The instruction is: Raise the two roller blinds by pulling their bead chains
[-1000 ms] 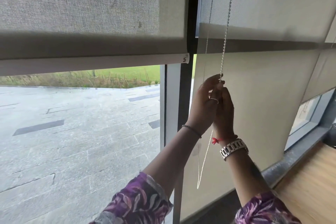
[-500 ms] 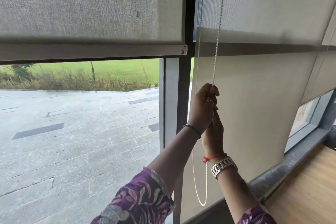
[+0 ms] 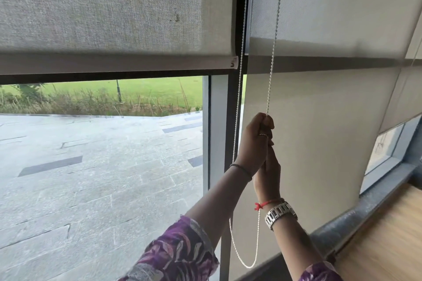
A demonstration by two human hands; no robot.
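Beyond the glass lay a grey stone pavement (image 3: 91, 178) and a strip of grass (image 3: 148, 91), seen from beside a wooden sill (image 3: 388, 235). Two blinds hung side by side, parted by a dark frame post (image 3: 230, 121). The left blind (image 3: 102, 7), coarse grey weave, was up over the top part of the pane, its bottom bar (image 3: 114, 64) level. The right blind (image 3: 319, 121), smoother and paler, hung down to near the sill. One white bead chain (image 3: 272, 57) ran down in two strands over the right blind's left edge, its loop hanging below the wrists. Two hands were stacked on the near strand: the left hand (image 3: 253, 143) above, fisted around the chain; the right hand (image 3: 269, 178) just beneath, touching it, fingers curled, its hold on the chain mostly hidden. The right wrist bore one metal watch (image 3: 280, 213) and one red thread (image 3: 262, 204).
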